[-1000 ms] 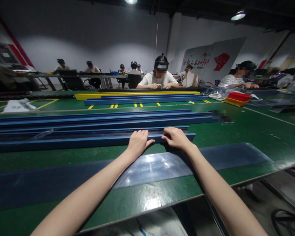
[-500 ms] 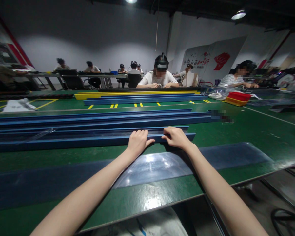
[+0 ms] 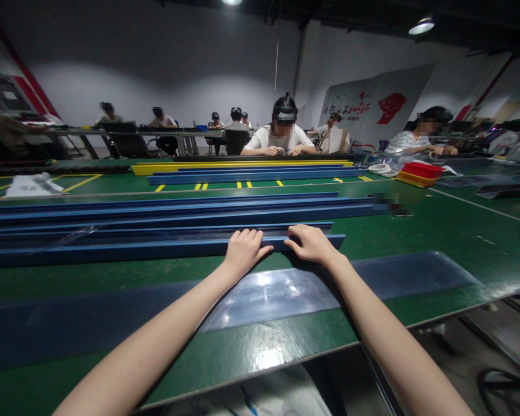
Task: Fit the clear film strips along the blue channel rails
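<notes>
The table [image 3: 437, 231] is dark green, marked with short yellow dashes [image 3: 242, 185] and thin white lines. Just beyond the dashes lie long strips, yellow [image 3: 242, 166] behind blue [image 3: 251, 175]. Nearer than the dashes, the rails [image 3: 156, 215] are deep blue, as is the nearest rail [image 3: 112, 252]. To the right of the dashes sits a red tray [image 3: 422, 170] over a yellow one. A glossy dark-blue sheet [image 3: 407, 271] covers the table's near edge.
</notes>
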Available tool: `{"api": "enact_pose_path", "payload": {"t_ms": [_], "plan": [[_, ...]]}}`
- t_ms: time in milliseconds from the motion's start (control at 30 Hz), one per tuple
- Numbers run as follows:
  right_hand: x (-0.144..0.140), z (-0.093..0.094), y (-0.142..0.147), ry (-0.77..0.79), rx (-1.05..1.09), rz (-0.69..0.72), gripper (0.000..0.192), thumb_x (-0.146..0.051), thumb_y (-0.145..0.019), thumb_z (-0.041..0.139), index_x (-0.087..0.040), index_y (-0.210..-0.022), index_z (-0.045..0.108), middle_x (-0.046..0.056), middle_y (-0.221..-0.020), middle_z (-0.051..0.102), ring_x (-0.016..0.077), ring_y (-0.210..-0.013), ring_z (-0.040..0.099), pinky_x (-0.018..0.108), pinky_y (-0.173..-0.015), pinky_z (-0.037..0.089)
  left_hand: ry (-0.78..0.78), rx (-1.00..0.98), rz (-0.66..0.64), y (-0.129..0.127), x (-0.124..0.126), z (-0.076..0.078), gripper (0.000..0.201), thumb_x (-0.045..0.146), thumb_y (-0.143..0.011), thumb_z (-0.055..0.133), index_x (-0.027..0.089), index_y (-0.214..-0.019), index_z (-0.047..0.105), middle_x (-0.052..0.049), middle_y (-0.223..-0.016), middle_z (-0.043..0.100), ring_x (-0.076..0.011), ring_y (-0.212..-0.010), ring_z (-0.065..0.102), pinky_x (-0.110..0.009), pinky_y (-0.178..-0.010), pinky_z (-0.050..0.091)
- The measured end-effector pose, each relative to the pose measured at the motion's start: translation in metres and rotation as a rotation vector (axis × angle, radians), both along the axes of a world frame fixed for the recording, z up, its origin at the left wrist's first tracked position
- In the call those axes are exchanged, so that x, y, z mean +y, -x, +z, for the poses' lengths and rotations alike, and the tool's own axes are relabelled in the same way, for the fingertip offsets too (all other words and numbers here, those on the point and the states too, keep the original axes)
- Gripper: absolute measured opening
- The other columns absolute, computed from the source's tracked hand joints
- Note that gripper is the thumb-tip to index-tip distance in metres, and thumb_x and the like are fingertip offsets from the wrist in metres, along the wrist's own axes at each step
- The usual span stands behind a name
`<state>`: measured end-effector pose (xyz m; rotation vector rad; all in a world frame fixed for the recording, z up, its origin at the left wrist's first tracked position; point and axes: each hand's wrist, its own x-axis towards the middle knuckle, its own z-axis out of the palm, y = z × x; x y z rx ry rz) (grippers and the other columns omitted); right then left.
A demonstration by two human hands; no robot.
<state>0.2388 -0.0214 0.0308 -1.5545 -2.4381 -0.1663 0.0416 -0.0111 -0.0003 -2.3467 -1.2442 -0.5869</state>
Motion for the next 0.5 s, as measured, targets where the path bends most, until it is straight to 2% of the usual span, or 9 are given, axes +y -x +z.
{"api": "enact_pose_path", "payload": {"t_ms": [500], "plan": [[-0.0007, -0.0011, 0.0002, 0.02, 0.027, 0.019, 0.029, -0.037, -0.084, 0.044, -0.019, -0.099, 0.06, 0.008, -0.098, 0.062, 0.0181, -0.095, 0.054, 0.026, -0.077, 0.037, 0.014, 0.017, -0.06, 0.0003, 0.0009, 0.0001, 0.031, 0.046, -0.084, 0.046, 0.016, -0.086, 0.056, -0.008, -0.089, 0.063, -0.0211, -0.086, 0.053, -0.032, -0.065, 0.033]]}}
